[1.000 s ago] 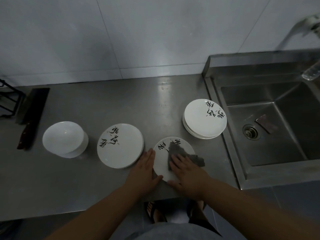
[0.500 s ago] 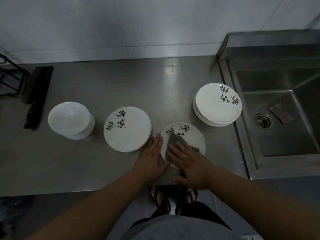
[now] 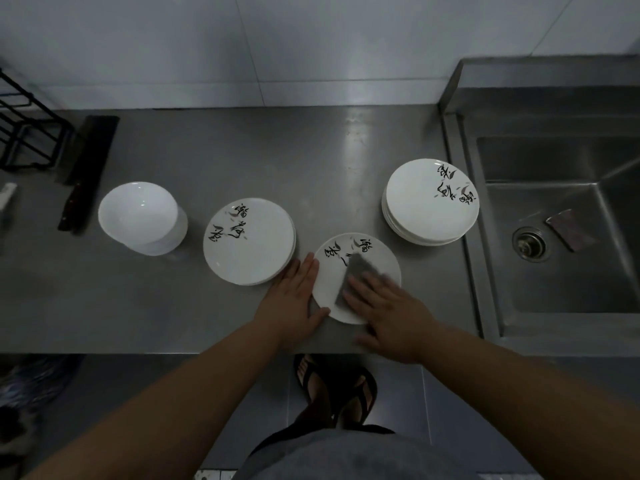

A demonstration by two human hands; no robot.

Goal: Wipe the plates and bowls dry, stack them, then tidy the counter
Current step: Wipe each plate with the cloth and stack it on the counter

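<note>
At the front edge of the steel counter, between two stacks, a single plate lies flat with the grey cloth on it. Right hand: fingers straight and close together, pressed flat on the cloth's near half, nothing pinched; the fingertips are slightly blurred. Left hand: fingers extended along the plate's left rim, thumb against its near rim, bracing rather than gripping. The left stack of plates sits just beside the left fingertips. The right stack stands near the sink wall, apart from the work. Bowls are nested further left, with a knife beyond them. Judgement: the step in hand is wiping this plate's upper face. To do it well, press evenly through the flat fingers and sweep the cloth out to the rim all round, including the far printed side, which is uncovered now. The left hand should hold firm against the rim, since the plate lies close to the counter's edge and could slide on the steel. Which stack is the dried one cannot be told.
</note>
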